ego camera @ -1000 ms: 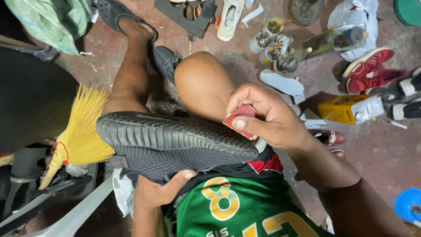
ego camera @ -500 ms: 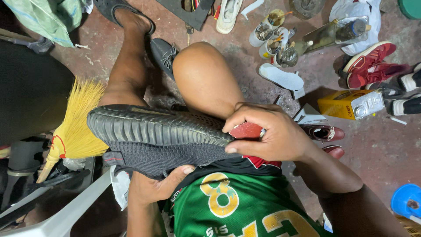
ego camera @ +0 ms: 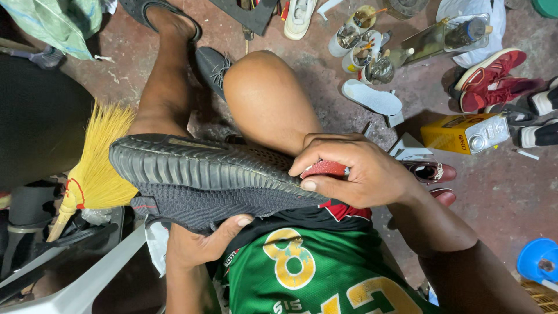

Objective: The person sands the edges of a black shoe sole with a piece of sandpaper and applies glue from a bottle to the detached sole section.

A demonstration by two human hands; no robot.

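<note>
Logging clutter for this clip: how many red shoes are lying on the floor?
2. Both red shoes lie side by side at the upper right, above the yellow can. More may lie beyond the frame.

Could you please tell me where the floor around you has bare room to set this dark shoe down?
Bare floor lies right of the right hand, between the yellow can and the blue funnel. Above the knee, jars and red shoes crowd it.

One head-worn camera looks steeply down, close over the lap and cluttered floor [ego camera: 500, 197].
</note>
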